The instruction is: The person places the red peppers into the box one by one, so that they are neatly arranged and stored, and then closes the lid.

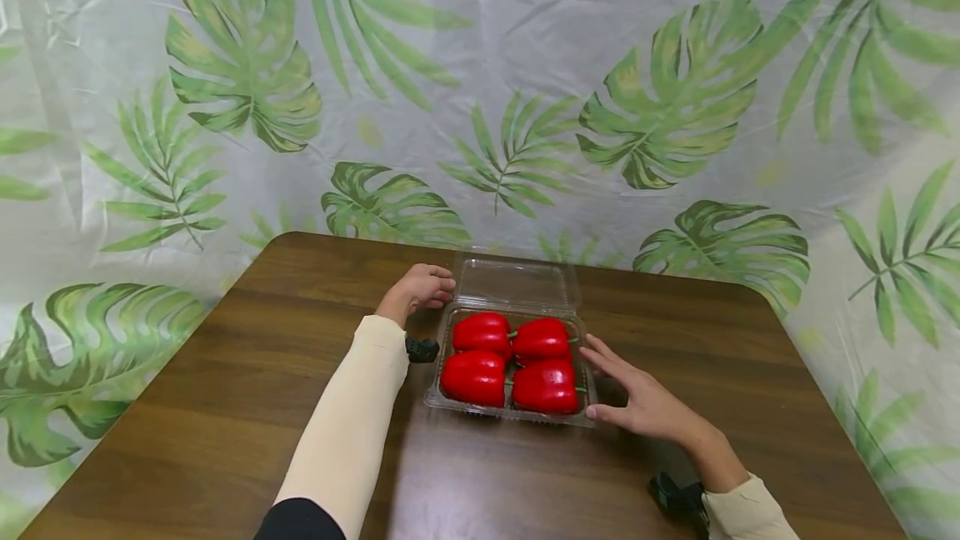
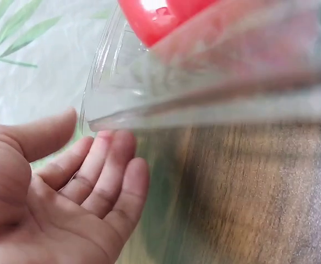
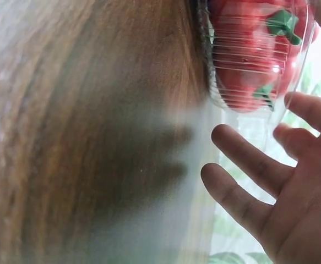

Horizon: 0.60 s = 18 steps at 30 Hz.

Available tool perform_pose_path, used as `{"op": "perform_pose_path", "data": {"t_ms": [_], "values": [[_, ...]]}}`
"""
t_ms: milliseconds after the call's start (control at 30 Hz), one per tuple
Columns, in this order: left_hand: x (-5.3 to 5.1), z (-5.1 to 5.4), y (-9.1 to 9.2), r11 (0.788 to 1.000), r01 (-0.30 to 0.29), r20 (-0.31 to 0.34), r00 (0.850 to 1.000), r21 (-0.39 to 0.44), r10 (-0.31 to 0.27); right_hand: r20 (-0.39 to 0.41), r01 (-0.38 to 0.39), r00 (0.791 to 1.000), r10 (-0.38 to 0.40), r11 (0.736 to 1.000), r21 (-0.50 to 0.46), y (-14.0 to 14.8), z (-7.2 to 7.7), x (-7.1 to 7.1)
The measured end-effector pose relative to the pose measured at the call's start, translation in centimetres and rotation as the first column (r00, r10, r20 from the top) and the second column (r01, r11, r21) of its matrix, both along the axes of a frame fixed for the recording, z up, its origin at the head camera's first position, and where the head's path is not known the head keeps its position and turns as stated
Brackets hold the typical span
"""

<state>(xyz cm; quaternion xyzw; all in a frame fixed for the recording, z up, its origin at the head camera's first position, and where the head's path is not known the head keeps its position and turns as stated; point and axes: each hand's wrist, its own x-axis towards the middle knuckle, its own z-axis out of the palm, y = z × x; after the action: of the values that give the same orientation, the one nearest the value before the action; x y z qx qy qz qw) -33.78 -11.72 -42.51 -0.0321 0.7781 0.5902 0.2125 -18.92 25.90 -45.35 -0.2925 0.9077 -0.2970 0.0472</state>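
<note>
A clear plastic clamshell container (image 1: pixel 433 397) sits on the wooden table with its lid (image 1: pixel 517 283) tipped back away from me. Several glossy red bell peppers (image 1: pixel 480 332) with green stems fill the base in two rows. My left hand (image 1: pixel 423 286) is beside the lid's left edge; in the left wrist view its loosely bent fingertips (image 2: pixel 102 137) are at a corner of the clear plastic, thumb apart from them. On the other side, my right hand (image 1: pixel 637 394) has its fingers spread along the container's right wall, the index finger and thumb close to the rim.
The brown wooden table (image 1: pixel 300 407) has rounded far corners. Behind it hangs a pale sheet (image 1: pixel 525 48) printed with green leaves. A small black device (image 1: pixel 422 349) is strapped at the left wrist, another black device (image 1: pixel 675 494) at the right.
</note>
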Motion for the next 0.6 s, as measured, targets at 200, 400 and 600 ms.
{"op": "perform_pose_path", "data": {"t_ms": [200, 400, 600], "values": [[0.22, -0.13, 0.18, 0.998, -0.03, -0.048, 0.998, 0.052, 0.033, -0.009, 0.006, 1.0, -0.006, 1.0, 0.004, -0.05, 0.16, 0.1], [0.13, 0.07, 0.05, 0.996, -0.03, -0.081, 0.996, 0.078, 0.037, -0.014, 0.004, 1.0, -0.004, 1.0, 0.001, -0.03, 0.12, 0.14], [-0.33, 0.42, 0.01, 0.984, -0.046, -0.096, 0.993, 0.17, 0.063, -0.015, 0.006, 1.0, -0.006, 1.0, 0.004, -0.16, 0.1, 0.17]]}}
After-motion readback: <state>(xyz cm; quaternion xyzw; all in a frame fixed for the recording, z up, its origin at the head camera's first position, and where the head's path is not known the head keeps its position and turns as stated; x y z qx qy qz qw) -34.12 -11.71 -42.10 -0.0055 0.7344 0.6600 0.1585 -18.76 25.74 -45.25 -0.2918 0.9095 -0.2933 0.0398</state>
